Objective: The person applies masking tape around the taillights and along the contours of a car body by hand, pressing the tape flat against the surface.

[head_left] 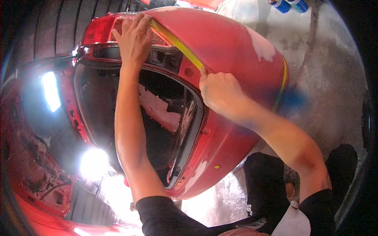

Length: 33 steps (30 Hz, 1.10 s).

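Observation:
My left hand (136, 41) lies with its fingers spread over the tail light (103, 29) at the rear corner of a red car. A strip of yellow masking tape (177, 43) runs from beside those fingertips along the seam between light and bumper. At its lower end is my right hand (222, 90), fingers curled and one digit pointing along the tape; the exact grip is partly hidden. Under both arms the red bumper (220, 43) spreads out, with a pale sanded patch (260, 45) on it.
The trunk opening (157, 110) gapes beneath my left forearm, beside the raised trunk lid (35, 157). Another yellow tape strip (284, 74) edges the bumper's far side. Blue-labelled cans (289, 4) stand on the concrete floor (330, 70). A bright light (94, 163) reflects at lower left.

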Tool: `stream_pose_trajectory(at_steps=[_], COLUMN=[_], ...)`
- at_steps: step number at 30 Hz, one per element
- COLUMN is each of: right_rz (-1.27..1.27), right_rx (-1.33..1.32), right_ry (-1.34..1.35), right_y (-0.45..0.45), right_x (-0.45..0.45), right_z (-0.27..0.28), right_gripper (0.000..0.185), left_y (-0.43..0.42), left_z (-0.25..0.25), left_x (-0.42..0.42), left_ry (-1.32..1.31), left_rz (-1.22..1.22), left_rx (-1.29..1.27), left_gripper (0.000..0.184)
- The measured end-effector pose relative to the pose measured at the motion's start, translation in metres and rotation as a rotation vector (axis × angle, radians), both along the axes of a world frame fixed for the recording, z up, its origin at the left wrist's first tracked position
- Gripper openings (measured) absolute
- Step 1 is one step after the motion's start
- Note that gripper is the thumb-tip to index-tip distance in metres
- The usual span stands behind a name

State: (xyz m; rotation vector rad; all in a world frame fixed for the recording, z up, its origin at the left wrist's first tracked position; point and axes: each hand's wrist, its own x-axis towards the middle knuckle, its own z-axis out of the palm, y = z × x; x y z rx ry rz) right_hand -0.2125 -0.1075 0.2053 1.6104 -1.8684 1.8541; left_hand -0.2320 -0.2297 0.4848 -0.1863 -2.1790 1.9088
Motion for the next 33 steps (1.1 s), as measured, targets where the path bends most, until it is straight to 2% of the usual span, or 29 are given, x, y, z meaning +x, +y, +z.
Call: stream_pose_trajectory(at_steps=[7, 11, 13, 16, 20, 22, 26, 27, 29, 30, 31, 33], right_rz=[-0.022, -0.041, -0.092, -0.089, -0.092, -0.01, -0.059, 0.003, 0.052, 0.039, 0.023, 0.031], right_rx=[-0.031, -0.058, -0.078, -0.087, -0.052, 0.057, 0.048, 0.095, 0.157, 0.173, 0.187, 0.213], right_ry=[-0.004, -0.025, 0.022, 0.024, 0.061, 0.042, 0.028, 0.037, 0.059, 0.057, 0.056, 0.034], right_y=[0.0, -0.009, -0.014, -0.015, -0.016, -0.015, -0.018, -0.013, -0.01, -0.01, -0.01, -0.008], right_x=[-0.001, 0.002, 0.005, 0.007, 0.009, 0.007, 0.011, 0.007, 0.001, 0.002, 0.003, 0.001], right_z=[-0.001, -0.004, -0.005, -0.007, -0.001, 0.007, 0.011, 0.015, 0.018, 0.018, 0.019, 0.024], right_gripper=[0.032, 0.027, 0.041, 0.04, 0.037, 0.025, 0.028, 0.029, 0.03, 0.03, 0.03, 0.03], left_y=[-0.005, 0.002, 0.008, 0.015, 0.023, 0.022, 0.016, 0.014, 0.01, 0.012, 0.004, -0.015], left_z=[0.006, -0.012, -0.029, -0.046, -0.06, -0.063, -0.079, -0.086, -0.108, -0.118, -0.126, -0.141], left_x=[-0.012, 0.006, 0.022, 0.038, 0.051, 0.056, 0.065, 0.072, 0.083, 0.089, 0.095, 0.101], left_ry=[0.106, -0.001, -0.004, -0.128, -0.128, -0.132, -0.056, -0.042, 0.17, 0.266, 0.283, 0.476], left_rz=[0.128, 0.037, 0.03, 0.016, 0.018, -0.005, -0.141, -0.143, -0.266, -0.306, -0.31, -0.281], left_rx=[-0.029, 0.063, 0.083, 0.159, 0.188, 0.2, 0.293, 0.295, 0.546, 0.536, 0.541, 1.024], left_gripper=[0.035, 0.033, 0.033, 0.036, 0.036, 0.036, 0.035, 0.035, 0.033, 0.024, 0.024, 0.02])
